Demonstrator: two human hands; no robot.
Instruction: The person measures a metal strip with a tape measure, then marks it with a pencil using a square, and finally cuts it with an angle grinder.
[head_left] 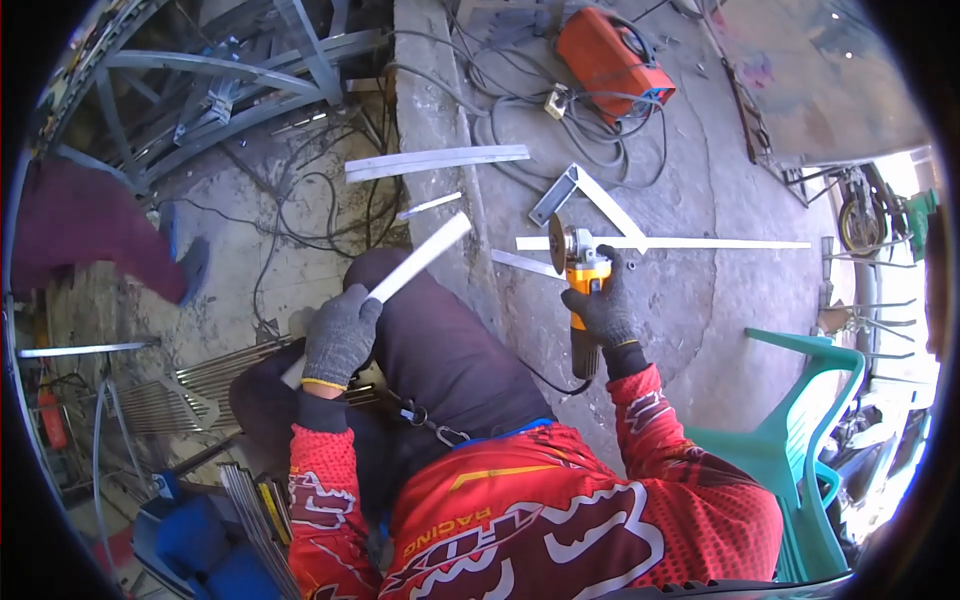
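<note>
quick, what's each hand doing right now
Left hand: closed in a grey glove around a long pale flat metal strip.
Right hand: closed in a dark glove around a yellow and black angle grinder.

Grey knit gloves w/ yellow cuffs on left hand [340, 335] & right hand [603, 305]. Grinder [582, 290] yellow/black. Jersey [560, 510] red w/ white pattern. Chair [800, 450] teal. Welder [612, 52] orange.
</note>
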